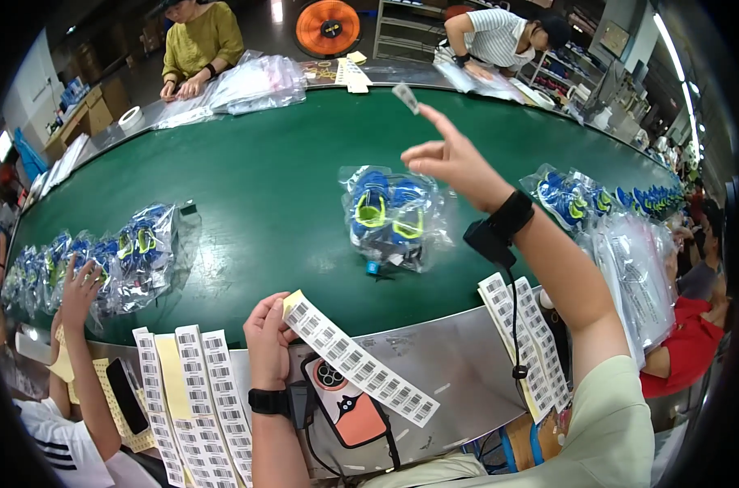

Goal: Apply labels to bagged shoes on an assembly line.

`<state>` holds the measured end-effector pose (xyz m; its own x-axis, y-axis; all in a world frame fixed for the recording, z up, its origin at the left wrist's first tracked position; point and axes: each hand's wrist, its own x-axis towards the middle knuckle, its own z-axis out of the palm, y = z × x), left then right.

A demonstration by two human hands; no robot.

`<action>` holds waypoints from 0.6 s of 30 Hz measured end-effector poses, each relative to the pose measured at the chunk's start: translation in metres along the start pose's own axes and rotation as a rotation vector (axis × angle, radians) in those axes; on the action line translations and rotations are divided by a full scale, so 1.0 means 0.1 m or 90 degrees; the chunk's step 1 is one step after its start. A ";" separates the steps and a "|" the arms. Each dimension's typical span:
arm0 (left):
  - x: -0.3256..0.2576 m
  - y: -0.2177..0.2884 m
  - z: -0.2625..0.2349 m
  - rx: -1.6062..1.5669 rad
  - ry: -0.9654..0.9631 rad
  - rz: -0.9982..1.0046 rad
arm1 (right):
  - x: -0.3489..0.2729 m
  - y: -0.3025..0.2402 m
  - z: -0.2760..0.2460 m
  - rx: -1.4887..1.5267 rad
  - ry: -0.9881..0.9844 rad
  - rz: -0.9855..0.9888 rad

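Note:
My left hand (pixel 268 337) pinches the yellow-backed end of a strip of barcode labels (pixel 361 358), which slants over a phone (pixel 345 403) with a cat picture on its case. Above the green belt, my right hand (pixel 451 154) has its index finger stretched out and the other fingers bent. A single barcode label (pixel 405 98) clings to that fingertip. Below and left of the right hand, a clear bag of blue and lime-green shoes (pixel 385 215) lies on the belt (pixel 263 179). Both my wrists wear black bands with small boxes and cables.
More label strips (pixel 194 398) lie left of the phone, others (pixel 524 342) to the right. Bagged shoes line the belt at left (pixel 133 252) and right (pixel 573 199). A co-worker's hand (pixel 80 289) touches the left bags. Plastic bags (pixel 630 276) are stacked at right; two people work across.

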<state>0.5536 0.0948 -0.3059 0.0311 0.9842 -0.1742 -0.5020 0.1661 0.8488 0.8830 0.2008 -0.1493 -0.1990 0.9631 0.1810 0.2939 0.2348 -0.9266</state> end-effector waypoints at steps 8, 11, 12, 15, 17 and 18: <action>0.01 0.00 0.04 0.004 -0.006 -0.011 | 0.53 1.00 0.19 -0.303 0.232 0.183; 0.04 -0.01 -0.02 0.002 -0.018 -0.006 | 0.69 1.46 0.31 -0.247 0.260 0.199; 0.03 0.00 -0.02 -0.003 -0.018 -0.007 | 0.72 1.53 0.33 -0.139 0.311 0.221; 0.06 -0.01 0.05 -0.025 -0.025 -0.014 | 0.70 1.89 0.05 0.134 0.407 0.197; 0.07 -0.01 0.05 -0.018 -0.021 -0.015 | 0.56 1.94 -0.08 0.221 0.380 0.261; 0.07 -0.01 0.08 -0.013 -0.024 -0.016 | 0.50 1.99 -0.12 0.228 0.388 0.266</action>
<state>0.5614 0.1018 -0.3035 0.0762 0.9813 -0.1766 -0.5183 0.1903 0.8338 0.9421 0.2975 -0.3204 0.4333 0.8886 -0.1504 -0.1051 -0.1159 -0.9877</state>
